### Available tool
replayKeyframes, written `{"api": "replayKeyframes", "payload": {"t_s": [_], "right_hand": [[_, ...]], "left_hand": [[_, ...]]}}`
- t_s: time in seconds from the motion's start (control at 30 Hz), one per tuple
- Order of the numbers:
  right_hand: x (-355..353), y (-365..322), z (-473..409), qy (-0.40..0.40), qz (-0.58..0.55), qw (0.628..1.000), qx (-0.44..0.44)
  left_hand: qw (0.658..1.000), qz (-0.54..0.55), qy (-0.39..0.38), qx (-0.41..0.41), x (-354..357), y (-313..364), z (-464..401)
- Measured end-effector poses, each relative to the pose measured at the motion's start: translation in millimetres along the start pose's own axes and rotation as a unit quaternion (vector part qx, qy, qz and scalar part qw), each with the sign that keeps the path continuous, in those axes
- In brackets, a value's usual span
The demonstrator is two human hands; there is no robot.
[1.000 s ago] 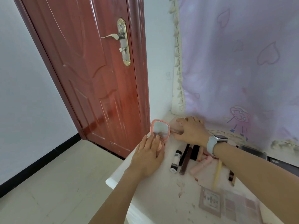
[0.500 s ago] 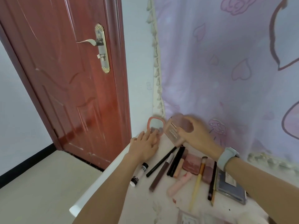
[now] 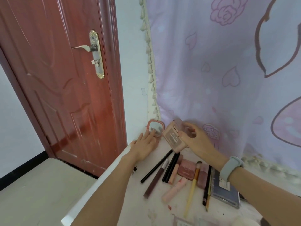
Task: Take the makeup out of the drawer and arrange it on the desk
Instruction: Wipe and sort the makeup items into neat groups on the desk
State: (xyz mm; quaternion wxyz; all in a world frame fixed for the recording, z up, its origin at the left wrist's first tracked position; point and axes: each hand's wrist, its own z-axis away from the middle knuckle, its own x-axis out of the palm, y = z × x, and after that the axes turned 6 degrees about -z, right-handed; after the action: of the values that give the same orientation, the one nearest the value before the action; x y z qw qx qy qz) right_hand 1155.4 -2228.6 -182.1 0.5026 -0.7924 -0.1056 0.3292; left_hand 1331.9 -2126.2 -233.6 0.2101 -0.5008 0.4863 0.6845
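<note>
Pink compact (image 3: 154,128) under flat left hand (image 3: 145,146); right hand (image 3: 194,138) grips palette (image 3: 174,138).

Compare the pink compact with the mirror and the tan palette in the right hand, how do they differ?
The pink compact stands open on the desk, mirror facing out; the tan palette is held tilted above it. The compact is rounded, the palette rectangular and printed. The left hand touches the compact with straight fingers; the right hand grips the palette.

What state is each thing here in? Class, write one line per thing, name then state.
Door: closed.
Pink compact mirror: lid open and upright, left hand resting on its base.
Beige palette: held tilted above the desk by the right hand.
Makeup brush: lying flat.
Curtain: drawn.
</note>
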Motion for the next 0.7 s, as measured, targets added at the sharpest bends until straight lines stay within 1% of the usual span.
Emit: {"api": "replayKeyframes", "payload": {"t_s": [0.07, 0.13, 0.27, 0.37, 0.43, 0.5, 0.57, 0.63, 0.7], "right_hand": [[-0.6, -2.6, 4.0, -0.002, 0.003, 1.0, 0.006], [-0.2, -5.2, 9.3, -0.006, -0.005, 1.0, 0.013], [2.6, -14.0, 26.2, -0.015, -0.055, 0.998, 0.026], [7.6, -19.5, 44.0, -0.045, -0.065, 0.996, 0.027], [11.8, -23.4, 59.1, -0.062, -0.057, 0.996, 0.019], [15.1, -27.7, 74.3, -0.073, -0.049, 0.996, 0.01], [15.8, -32.4, 87.3, -0.075, -0.055, 0.996, -0.001], [13.6, -36.2, 96.8, -0.078, -0.062, 0.995, -0.006], [9.4, -38.8, 103.8, -0.078, -0.061, 0.995, -0.01]], "left_hand": [[0.994, 0.112, 0.012, 0.0, -9.7, -5.0, 11.1], [0.983, 0.175, 0.056, -0.016, -19.0, -11.0, 27.9], [0.971, 0.156, 0.178, -0.038, -26.6, -16.1, 72.7], [0.956, 0.192, 0.202, -0.093, -22.5, -20.8, 108.2], [0.959, 0.173, 0.179, -0.134, -15.4, -23.8, 130.8], [0.975, 0.088, 0.147, -0.143, -5.5, -25.1, 147.2], [0.98, 0.023, 0.148, -0.132, 2.0, -22.2, 156.9], [0.982, 0.004, 0.157, -0.109, 7.4, -18.8, 158.9], [0.982, 0.014, 0.166, -0.086, 9.1, -11.8, 157.1]]}}
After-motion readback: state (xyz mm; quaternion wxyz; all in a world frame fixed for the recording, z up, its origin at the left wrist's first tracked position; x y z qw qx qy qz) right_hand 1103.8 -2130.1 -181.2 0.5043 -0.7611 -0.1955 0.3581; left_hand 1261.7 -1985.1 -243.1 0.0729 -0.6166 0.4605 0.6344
